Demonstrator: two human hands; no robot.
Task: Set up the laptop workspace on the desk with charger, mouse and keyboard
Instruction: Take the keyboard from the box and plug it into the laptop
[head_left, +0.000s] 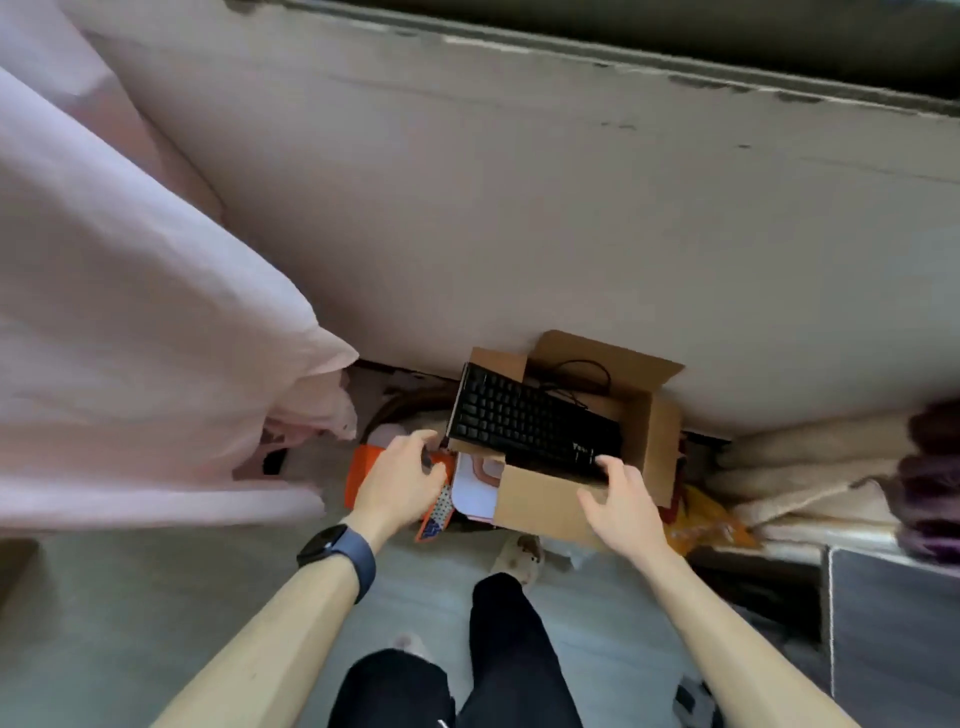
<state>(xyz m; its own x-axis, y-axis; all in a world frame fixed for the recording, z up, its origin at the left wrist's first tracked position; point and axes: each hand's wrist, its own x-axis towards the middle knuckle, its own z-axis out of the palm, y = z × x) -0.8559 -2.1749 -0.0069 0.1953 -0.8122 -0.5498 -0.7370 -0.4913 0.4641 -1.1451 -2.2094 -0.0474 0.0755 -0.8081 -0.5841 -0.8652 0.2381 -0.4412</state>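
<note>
Lifting the keyboard (524, 421) from the cardboard box (540, 501) — it lies tilted across the rim, at 12 o'clock of the hands. Right grip (618, 499) open, fingertips on its 4 o'clock end; left grip (400, 478) curled at the 8 o'clock corner (hold unconfirmed). Recommend raising both ends level.

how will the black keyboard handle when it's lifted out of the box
Likely stiff: the keyboard spans the box rim without sagging. It lies tilted across the opening, so it may slide if nudged. The cable looped behind it, perhaps its own, could snag on the way out.
</note>
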